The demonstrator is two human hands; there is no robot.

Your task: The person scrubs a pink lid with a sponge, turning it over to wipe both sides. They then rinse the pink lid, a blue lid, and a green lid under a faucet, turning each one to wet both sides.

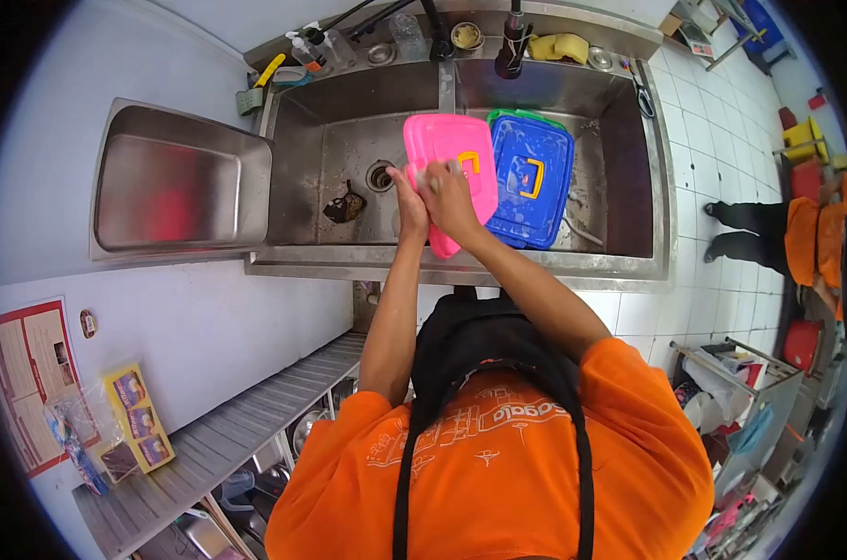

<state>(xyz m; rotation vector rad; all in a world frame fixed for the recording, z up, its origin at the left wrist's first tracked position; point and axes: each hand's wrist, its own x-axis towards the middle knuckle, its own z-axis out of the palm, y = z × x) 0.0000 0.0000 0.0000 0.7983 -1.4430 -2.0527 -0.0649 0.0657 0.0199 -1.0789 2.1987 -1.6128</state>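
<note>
Left hand (406,203): clenched on the lower edge of the pink box (449,154); touching the right hand
Right hand (448,198): grasps the same box beside the left hand; a pale item shows at the fingertips, too small to identify
Pink box: held tilted above the sink (461,266), over the divider between the two basins; yellow latch faces up
Blue box (532,177): lies in the right basin, just beside the pink box; a green edge shows under it
Drain (379,175): left basin; dark debris (346,205) near it
Faucet (512,42): at the back rim; yellow sponge (559,45) beside it
Risk: both hands grip one end only, so wet plastic probably slips; a drop would strike the blue box or the divider; the debris could block the drain
</note>
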